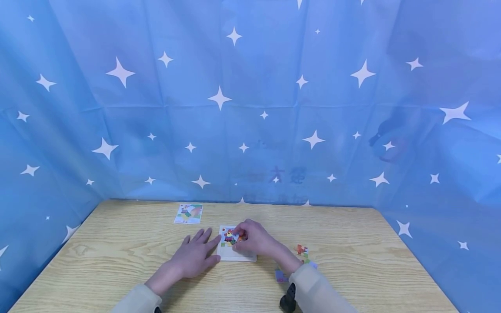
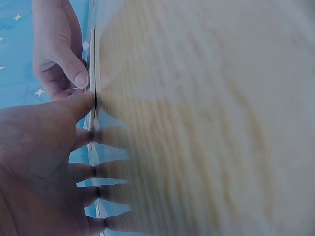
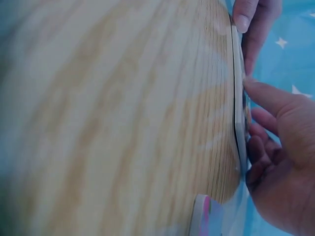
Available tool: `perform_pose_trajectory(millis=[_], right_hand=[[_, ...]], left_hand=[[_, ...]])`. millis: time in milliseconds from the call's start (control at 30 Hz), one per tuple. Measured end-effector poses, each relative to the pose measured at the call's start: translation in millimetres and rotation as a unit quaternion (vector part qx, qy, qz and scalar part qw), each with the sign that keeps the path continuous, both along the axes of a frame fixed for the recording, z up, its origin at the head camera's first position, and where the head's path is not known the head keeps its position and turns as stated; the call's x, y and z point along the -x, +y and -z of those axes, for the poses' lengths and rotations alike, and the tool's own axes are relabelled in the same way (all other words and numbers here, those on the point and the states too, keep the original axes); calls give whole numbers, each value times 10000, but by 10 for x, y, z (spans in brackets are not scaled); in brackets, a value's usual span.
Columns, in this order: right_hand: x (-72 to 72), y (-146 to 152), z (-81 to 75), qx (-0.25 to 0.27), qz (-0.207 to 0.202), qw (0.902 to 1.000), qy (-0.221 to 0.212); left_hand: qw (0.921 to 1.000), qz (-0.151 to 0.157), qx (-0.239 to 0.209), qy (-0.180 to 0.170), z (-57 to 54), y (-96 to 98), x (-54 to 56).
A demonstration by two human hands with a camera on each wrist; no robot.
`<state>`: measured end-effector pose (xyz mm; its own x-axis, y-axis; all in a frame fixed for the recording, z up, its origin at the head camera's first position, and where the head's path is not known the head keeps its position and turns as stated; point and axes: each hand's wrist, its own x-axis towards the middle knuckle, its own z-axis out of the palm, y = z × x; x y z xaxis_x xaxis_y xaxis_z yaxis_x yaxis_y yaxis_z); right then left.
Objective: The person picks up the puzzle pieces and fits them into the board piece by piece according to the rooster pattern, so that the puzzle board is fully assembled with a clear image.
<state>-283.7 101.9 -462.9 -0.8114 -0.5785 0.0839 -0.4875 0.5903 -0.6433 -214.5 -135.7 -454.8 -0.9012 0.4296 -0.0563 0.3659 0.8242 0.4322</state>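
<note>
A small white puzzle board [image 1: 237, 255] lies flat on the table, partly filled with pieces that show a colourful rooster [image 1: 228, 236]. My left hand [image 1: 194, 255] rests on the tabletop with its fingers spread, index fingertip and thumb at the board's left edge. Over the upper right of the board, my right hand [image 1: 254, 238] pinches a puzzle piece [image 1: 236, 238] between thumb and fingers, low against the picture; the hand covers most of that piece. In the right wrist view, the right thumb [image 3: 268, 96] is at the board's surface and the other fingers are curled.
Loose puzzle pieces [image 1: 301, 249] lie right of the board, some partly behind the right forearm; another piece [image 1: 280, 275] is near the sleeve. A rooster picture card [image 1: 188, 214] lies at the table's back left. Behind the wooden table [image 1: 129, 243] hangs a blue starred curtain [image 1: 250, 130].
</note>
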Motion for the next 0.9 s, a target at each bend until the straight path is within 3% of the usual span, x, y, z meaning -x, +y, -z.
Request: perform_pose_trajectory(millis=[267,700,900], right_hand=[[-6,9,-5,-33,-20,10000,-16],[15,22,3,125,-55,9999,-61],[13,90,-20,117,-144,9998,-48]], left_hand=[[10000,3,5,28,5,1,1],[9998,121,-87,116,110,-29,49],[9999,143,-66,62,60,-18,35]])
